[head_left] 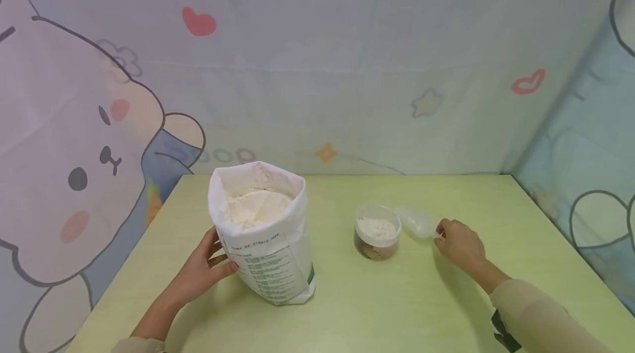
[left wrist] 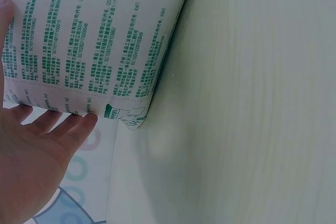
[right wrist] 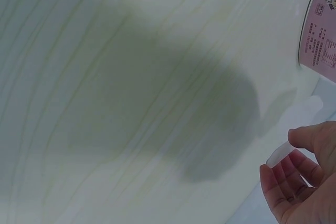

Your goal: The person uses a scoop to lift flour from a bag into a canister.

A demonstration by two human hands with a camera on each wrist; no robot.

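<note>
A white bag [head_left: 278, 265] with green print stands upright with its top rolled open, full of pale flour-like powder [head_left: 259, 205]. My left hand [head_left: 200, 270] holds the bag's left side, thumb on the front and fingers round the edge; in the left wrist view the fingers [left wrist: 79, 127] lie along its side. Between thumb and fingers, my right hand [head_left: 461, 242] pinches the handle of a clear plastic scoop [head_left: 416, 223]. The scoop's bowl end lies just right of a small round tub [head_left: 377, 251] that holds white powder. Whether scoop and tub touch, I cannot tell.
Everything stands on a pale yellow-green table [head_left: 337, 309], its back edge against a printed cloth backdrop [head_left: 347, 66]. Another cloth panel [head_left: 595, 149] borders the right side. The tub's pink label [right wrist: 320, 40] shows in the right wrist view.
</note>
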